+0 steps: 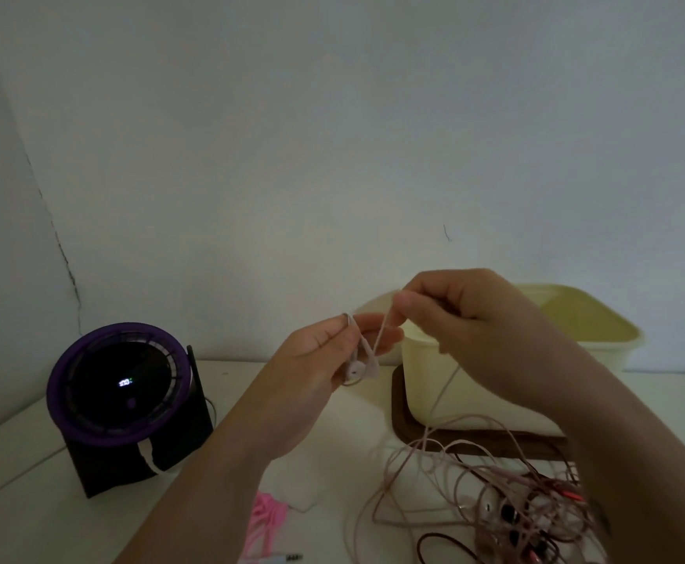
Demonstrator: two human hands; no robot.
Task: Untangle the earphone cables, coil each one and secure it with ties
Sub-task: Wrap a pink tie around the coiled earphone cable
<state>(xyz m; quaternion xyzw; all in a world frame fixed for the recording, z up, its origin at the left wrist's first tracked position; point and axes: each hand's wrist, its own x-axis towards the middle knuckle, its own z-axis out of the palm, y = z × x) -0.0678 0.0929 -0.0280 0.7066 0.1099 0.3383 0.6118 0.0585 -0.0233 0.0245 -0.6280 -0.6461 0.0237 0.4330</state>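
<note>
Above the table (68,519), both hands work one pale cable (378,339): the left hand (316,360) pinches its earbud end, buds (356,370) hanging just under the fingers, and the right hand (467,315) pinches the strand a little higher. This looks like the untangling step, not yet coiling. The held stretch runs steeply up from the buds to the right fingers, then drops slack down past the tub (475,384) into the tangle (495,498) (pink and dark cords still knotted together). Next, I judge, the strand needs drawing free of that heap without tightening loops. Pink ties (267,519) lie near the left forearm.
</note>
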